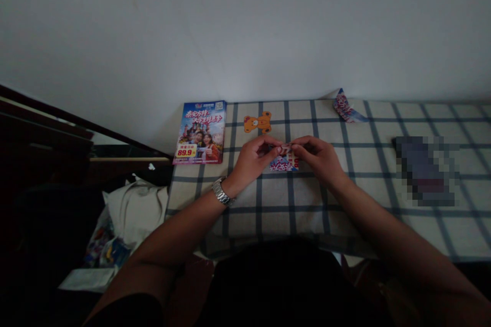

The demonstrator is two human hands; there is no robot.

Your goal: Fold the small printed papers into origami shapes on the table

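Observation:
Between my two hands is a small folded paper flyer (284, 163), printed in blue, pink and red, just above the checked cloth. My left hand (260, 156), with a metal watch (222, 191) on its wrist, pinches the flyer's upper left part. The upper right part is pinched by my right hand (317, 157). Fingertips cover the flyer's top edge. Left of my hands lies a stack of printed flyers (201, 130) with a large 89.9 on the top sheet. Beyond my right hand, close to the wall, rests a folded paper piece (346, 108) with similar print.
A checked tablecloth (307, 204) covers the table, which stands against a pale wall (268, 25). A teddy bear figure (258, 122) is on the cloth behind my left hand. At right lies a pixelated dark object (425, 171). White bags (134, 209) stand left of the table.

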